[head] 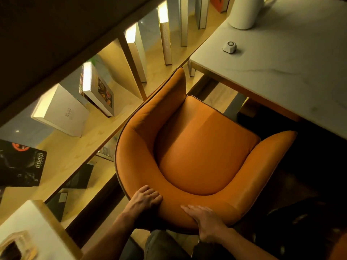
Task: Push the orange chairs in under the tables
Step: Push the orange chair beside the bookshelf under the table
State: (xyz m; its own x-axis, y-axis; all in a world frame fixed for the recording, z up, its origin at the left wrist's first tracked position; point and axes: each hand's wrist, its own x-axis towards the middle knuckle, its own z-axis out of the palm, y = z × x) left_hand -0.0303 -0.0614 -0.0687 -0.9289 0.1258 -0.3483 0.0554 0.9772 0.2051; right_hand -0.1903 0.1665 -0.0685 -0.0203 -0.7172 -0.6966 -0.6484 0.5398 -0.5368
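An orange leather chair (197,147) with a curved back and arms fills the middle of the head view, seen from above. Its seat front points toward the pale marble table (281,72) at the upper right, and the seat stands just outside the table's edge. My left hand (144,201) lies over the top of the chair's backrest at the left, fingers curled onto the inner side. My right hand (206,222) grips the backrest rim a little to the right, fingers spread over the leather.
A lit wooden bookshelf (105,128) with upright books runs close along the chair's left side. On the table stand a white jug (246,12) and a small white device (230,46). Another table corner (33,231) with a glass object sits at the lower left.
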